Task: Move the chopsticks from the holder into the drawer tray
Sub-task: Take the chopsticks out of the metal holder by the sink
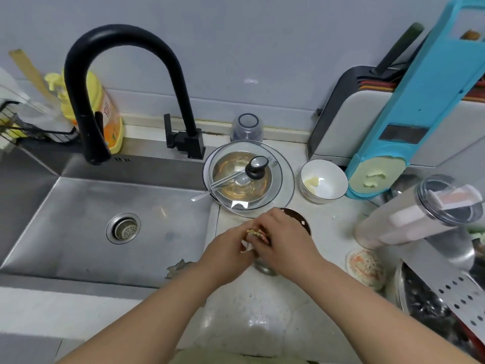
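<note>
Gripping chopsticks between both hands

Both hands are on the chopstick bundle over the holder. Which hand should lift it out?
Probably the right hand: it wraps the chopsticks from above the holder, while the left hand only steadies from the side.

Black faucet; yellow bottle; turquoise slicer; white bowl.

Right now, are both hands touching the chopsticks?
Touching. The head view shows the left hand and right hand closed around the chopsticks bundle above the holder.
</note>
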